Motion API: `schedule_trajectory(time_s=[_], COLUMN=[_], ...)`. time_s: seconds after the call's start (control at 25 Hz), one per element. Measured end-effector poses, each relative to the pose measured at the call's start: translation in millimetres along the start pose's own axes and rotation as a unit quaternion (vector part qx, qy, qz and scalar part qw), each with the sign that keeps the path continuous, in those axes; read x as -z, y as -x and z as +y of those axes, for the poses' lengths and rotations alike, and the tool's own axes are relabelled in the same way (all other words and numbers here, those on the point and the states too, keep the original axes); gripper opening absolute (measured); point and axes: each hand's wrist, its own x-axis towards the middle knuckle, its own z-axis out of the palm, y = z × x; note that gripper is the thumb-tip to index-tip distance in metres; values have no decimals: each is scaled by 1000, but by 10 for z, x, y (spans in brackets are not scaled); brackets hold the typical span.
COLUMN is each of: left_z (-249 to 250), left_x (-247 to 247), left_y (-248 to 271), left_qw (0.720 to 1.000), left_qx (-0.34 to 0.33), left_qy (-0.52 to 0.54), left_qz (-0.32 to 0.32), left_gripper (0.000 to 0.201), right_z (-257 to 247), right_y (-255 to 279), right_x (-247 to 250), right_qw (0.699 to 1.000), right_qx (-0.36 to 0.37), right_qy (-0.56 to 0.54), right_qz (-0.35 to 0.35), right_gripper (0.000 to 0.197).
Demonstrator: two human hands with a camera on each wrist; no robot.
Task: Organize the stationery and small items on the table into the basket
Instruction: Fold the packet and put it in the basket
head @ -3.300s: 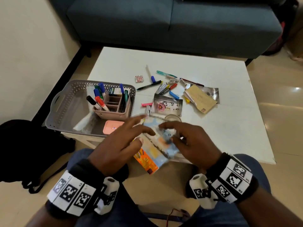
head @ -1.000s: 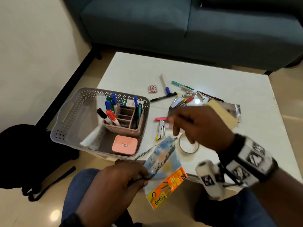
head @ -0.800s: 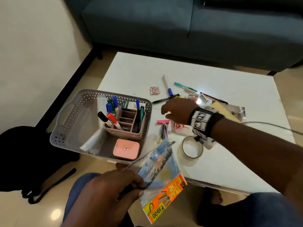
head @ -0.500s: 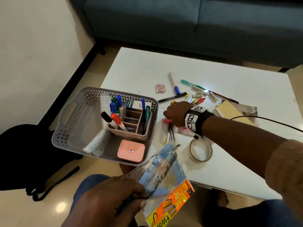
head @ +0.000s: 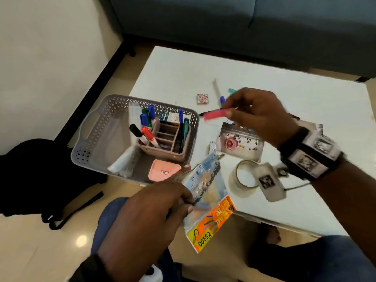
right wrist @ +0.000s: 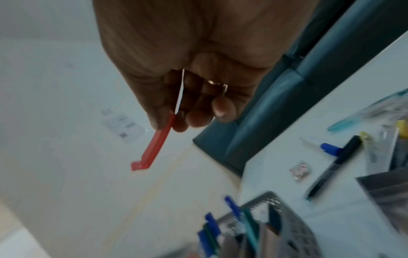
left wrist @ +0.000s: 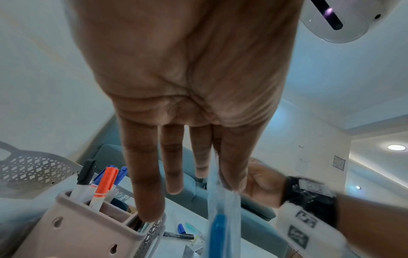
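Pink clip (head: pixel 216 114) up off the bench (head: pixel 305 110) now, where half a second ago the right hand (head: pixel 258 115) was still down among the clutter closing on it. Pinched at one end between thumb and fingertips, other fingers curled. Clear of everything, hanging in the air just right of the basket (head: pixel 195 127) rim.

Long axis nearly level in the head view, running left to right, free end aimed at the basket and tipped very slightly down. From the right wrist view, a thin flat strip with a small hooked foot at the far end, pointing away from the palm.

Left hand (head: pixel 150 216) gripping the plastic packet (head: pixel 205 200) by its top edge, low over the near bench edge, as a second ago; orange price card hanging at the bottom. Mouth of the packet hard to judge as open or sealed.

Meaning for the task, probably: one more loose item picked, headed either into that packet or straight into the basket. Plenty still out on the bench: tape roll (head: pixel 243 178), photo (head: pixel 241 143), black pen (right wrist: pixel 331 165), small red sachet (head: pixel 202 98).
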Motion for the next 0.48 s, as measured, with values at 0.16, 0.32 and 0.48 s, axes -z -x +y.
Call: schedule_trajectory(time_s=[0.16,0.32,0.48], left_z=[135,233,279], left_x=[-9,9,-11], left_y=[-57,-31,6], left_qw=[1000,998,997], left_qx=[-3,-41,-71], left_qy=[-14,-23,-2], left_qz=[-11,-37,-22], left_gripper=[12,23,13], right_z=[-629,-677,-588], right_y=[641,853,990], right_x=[168,-120,-309], right_qw=[996,979,953], right_qx=[79,159,220], right_qy=[-35,122,196], right_qz=[16,-44,-73], right_gripper=[22,7,7])
